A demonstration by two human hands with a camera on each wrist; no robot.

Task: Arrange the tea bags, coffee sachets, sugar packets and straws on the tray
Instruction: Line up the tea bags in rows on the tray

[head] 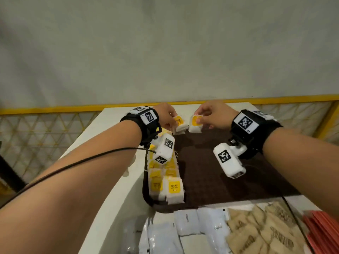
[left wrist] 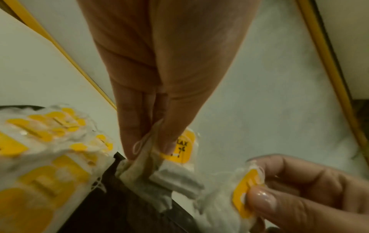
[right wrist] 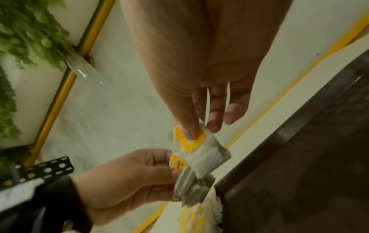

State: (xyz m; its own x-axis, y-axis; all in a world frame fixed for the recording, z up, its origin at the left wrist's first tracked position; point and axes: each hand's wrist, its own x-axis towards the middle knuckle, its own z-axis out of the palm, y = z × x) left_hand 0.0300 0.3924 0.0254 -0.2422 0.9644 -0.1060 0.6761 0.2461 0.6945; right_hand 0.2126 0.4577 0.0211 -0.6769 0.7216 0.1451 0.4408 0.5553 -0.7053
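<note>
Both hands are raised over the far end of a dark brown tray [head: 211, 173]. My left hand [head: 166, 116] pinches a small bunch of white tea bags with yellow tags [head: 179, 123], also seen in the left wrist view as tea bags [left wrist: 169, 171]. My right hand [head: 212, 114] pinches a single tea bag [head: 196, 123] by its yellow tag [right wrist: 188, 140]; thumb and fingers grip it. The two lots of tea bags nearly touch. A row of tea bags [head: 165, 176] lies along the tray's left side.
On the white table [head: 113, 198] near me lie white coffee sachets [head: 187, 224], brown sugar packets [head: 260, 231] and red straws [head: 322, 228]. A yellow-framed railing [head: 55, 109] runs behind the table. A black cable [head: 73, 164] crosses my left forearm.
</note>
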